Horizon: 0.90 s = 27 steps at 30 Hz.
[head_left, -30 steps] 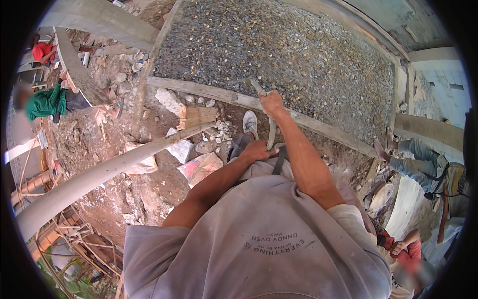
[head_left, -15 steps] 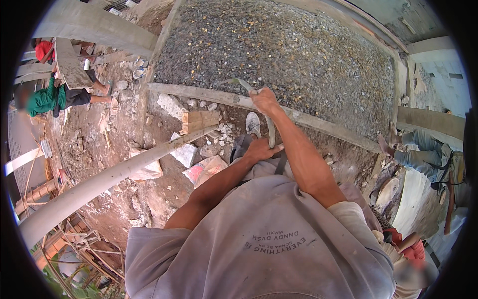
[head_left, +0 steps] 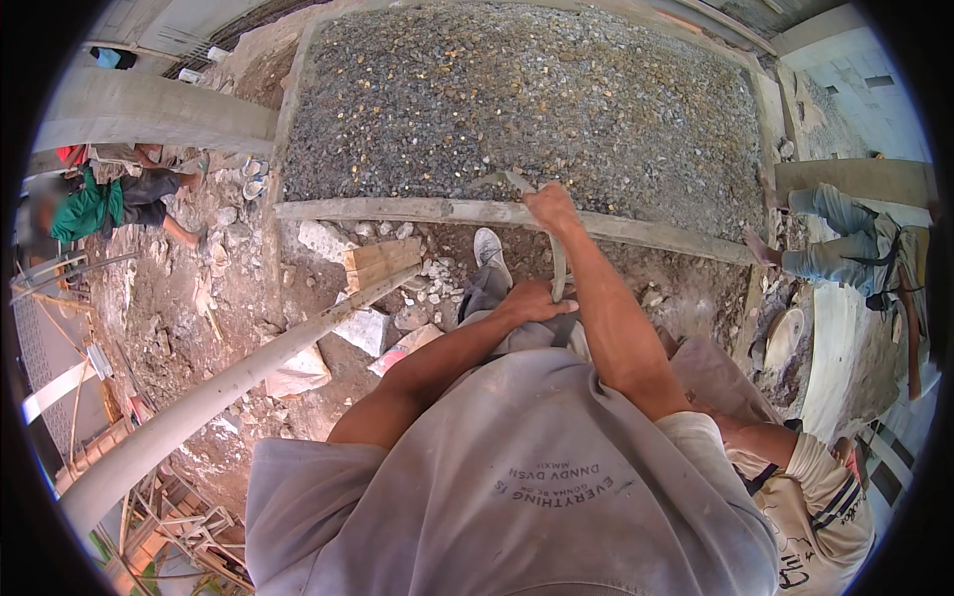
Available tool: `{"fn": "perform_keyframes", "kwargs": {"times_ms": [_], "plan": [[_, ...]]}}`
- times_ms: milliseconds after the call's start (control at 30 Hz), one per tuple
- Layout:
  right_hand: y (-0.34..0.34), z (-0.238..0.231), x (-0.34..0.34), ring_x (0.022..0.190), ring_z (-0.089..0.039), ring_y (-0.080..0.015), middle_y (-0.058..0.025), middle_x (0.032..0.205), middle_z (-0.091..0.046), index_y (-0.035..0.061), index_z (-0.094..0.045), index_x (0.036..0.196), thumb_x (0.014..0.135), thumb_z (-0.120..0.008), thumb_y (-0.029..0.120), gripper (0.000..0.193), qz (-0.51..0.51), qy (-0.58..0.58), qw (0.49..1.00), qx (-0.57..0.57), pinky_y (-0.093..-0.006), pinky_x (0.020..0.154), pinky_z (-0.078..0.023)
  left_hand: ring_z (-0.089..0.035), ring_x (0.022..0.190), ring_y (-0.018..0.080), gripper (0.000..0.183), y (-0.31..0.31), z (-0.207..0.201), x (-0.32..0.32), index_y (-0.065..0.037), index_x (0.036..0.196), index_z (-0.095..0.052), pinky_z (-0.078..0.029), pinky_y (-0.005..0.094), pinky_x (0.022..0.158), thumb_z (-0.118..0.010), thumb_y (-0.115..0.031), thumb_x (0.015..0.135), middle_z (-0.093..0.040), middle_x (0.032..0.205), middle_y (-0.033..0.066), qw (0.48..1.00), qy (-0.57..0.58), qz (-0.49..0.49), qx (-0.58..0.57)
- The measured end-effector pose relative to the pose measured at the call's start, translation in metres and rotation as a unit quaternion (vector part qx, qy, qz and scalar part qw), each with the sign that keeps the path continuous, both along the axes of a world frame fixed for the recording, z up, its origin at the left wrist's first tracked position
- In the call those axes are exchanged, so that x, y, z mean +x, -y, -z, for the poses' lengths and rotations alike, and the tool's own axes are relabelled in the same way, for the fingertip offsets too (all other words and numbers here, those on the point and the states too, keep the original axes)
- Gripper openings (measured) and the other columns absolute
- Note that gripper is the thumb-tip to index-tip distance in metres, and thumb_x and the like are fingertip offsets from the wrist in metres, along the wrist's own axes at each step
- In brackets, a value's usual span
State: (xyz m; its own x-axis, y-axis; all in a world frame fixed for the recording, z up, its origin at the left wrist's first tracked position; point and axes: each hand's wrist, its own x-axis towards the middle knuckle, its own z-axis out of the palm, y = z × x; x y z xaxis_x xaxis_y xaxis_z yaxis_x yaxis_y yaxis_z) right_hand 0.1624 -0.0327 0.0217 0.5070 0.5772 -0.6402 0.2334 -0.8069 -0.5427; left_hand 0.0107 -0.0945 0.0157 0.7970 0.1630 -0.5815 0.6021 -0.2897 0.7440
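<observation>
Hose grey-green, seemingly; gravel grey (speckled ochre); shirt dull grey.

Brown, uneven ground is strewn with small stones and a rough pale chunk of rubble. A whitish sack and a red-and-white sack (the latter only partly seen) are spread on it. Beyond, a bed of grey gravel is bounded by straight, pale edging.
</observation>
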Motion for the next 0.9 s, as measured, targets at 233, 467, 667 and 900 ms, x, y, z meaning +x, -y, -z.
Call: {"fn": "perform_keyframes", "kwargs": {"times_ms": [233, 467, 667, 900], "plan": [[0.036, 0.005, 0.032, 0.097, -0.059, -0.0393, -0.0279, 0.097, -0.061, -0.0078, -0.061, 0.090, 0.074, -0.056, 0.026, 0.038, 0.044, 0.053, 0.997, -0.017, -0.0420, 0.085, -0.046, -0.060, 0.089, 0.0383, 0.063, 0.019, 0.015, 0.024, -0.005, 0.097, -0.064, -0.046, 0.0443, 0.079, -0.056, -0.063, 0.073, -0.063, 0.092, 0.0231, 0.995, 0.001, 0.100, 0.006], [0.086, 0.064, 0.072, 0.100, -0.057, -0.0399, -0.0296, 0.100, -0.060, -0.0083, -0.062, 0.094, 0.074, -0.056, 0.026, 0.040, 0.021, 0.129, 0.990, -0.049, -0.0437, 0.088, -0.045, -0.060, 0.088, 0.0390, 0.065, 0.033, 0.007, 0.044, -0.001, 0.091, -0.065, -0.046, 0.0449, 0.078, -0.056, -0.062, 0.074, -0.063, 0.089, 0.0231, 0.987, 0.041, 0.155, 0.005], [0.098, -0.002, 0.078, 0.099, -0.057, -0.0412, -0.0300, 0.098, -0.060, -0.0082, -0.063, 0.090, 0.075, -0.052, 0.026, 0.038, 0.106, 0.118, 0.985, -0.066, -0.0446, 0.086, -0.046, -0.061, 0.085, 0.0390, 0.067, 0.037, 0.001, 0.059, 0.003, 0.088, -0.065, -0.046, 0.0461, 0.076, -0.054, -0.062, 0.075, -0.063, 0.087, 0.0240, 0.976, 0.028, 0.215, 0.017], [0.150, 0.021, 0.115, 0.098, -0.057, -0.0419, -0.0286, 0.099, -0.060, -0.0068, -0.063, 0.094, 0.075, -0.052, 0.028, 0.041, 0.165, 0.164, 0.967, -0.106, -0.0443, 0.086, -0.045, -0.061, 0.079, 0.0379, 0.064, 0.054, 0.013, 0.074, -0.002, 0.082, -0.065, -0.046, 0.0458, 0.070, -0.054, -0.064, 0.075, -0.063, 0.080, 0.0208, 0.970, 0.053, 0.237, 0.024]]}}
